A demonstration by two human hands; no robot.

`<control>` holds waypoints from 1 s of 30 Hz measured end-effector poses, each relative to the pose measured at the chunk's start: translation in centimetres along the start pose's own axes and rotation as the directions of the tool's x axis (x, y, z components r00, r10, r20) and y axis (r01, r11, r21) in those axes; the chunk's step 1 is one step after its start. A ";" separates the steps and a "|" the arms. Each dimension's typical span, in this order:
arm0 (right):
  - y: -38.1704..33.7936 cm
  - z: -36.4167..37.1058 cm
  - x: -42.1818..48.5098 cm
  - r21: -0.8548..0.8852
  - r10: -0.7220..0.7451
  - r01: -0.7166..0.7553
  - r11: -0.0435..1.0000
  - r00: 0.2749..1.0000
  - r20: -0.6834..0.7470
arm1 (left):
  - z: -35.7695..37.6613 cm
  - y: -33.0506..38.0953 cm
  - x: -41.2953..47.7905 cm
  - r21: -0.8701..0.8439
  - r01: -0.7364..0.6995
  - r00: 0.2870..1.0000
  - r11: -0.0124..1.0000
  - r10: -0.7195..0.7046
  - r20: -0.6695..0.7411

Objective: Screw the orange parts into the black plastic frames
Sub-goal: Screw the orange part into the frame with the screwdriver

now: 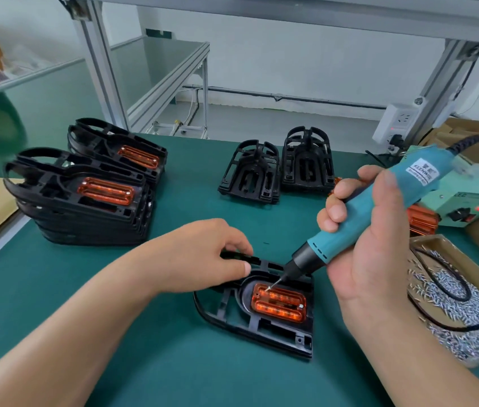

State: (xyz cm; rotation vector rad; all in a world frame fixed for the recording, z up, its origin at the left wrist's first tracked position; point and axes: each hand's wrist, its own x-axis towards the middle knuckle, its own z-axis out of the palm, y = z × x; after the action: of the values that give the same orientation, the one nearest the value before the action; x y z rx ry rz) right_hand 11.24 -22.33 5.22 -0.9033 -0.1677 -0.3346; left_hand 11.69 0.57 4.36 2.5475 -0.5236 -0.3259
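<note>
**Item 1, frame** (242,298): black plastic, lying flat on the green worktop (159,362), near its front edge and between the two hands. I judge it light and stiff but thin-ribbed, so it would likely skate on the mat if not held. I would take it by an outer rail, clear of the seat.

**Item 2, orange part** (279,305): translucent, seated in the frame's oval recess. One screw (301,306) already sits at its right end. I judge it rigid and somewhat brittle, likely to crack if overdriven, and I would handle it by its long edges.

**Item 3, left hand** (203,254): the fingers (239,245) are curled over the frame's far rail with the thumb against it, pinching the rail to steady the frame.

**Item 4, right hand** (373,248): the fingers are wrapped round the teal screwdriver (402,189). The tool is tilted, with its bit tip at the part's left-end hole. A small screw seems to ride on the tip, but I cannot be sure.

**Item 5, box** (426,240): holds loose screws and sits right of the frame, with a black cable lying across it.

**Item 6, stack** (85,207): frames with orange parts fitted, far left. The bare frames (276,168) are at the back.

**Step in hand**, as I read it: the second screw of this unit.
</note>
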 end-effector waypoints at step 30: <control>0.2 2.8 -0.8 -0.096 -0.047 0.084 0.992 0.938 0.343 | 0.2 0.6 0.2 -0.039 0.030 0.999 0.999 -0.029 0.027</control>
State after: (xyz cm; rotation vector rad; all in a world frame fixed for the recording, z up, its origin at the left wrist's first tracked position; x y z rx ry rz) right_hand 10.51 -19.82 6.59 -1.0622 -0.5041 -0.2486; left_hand 11.64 -0.08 4.53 2.5182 -0.4854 -0.3772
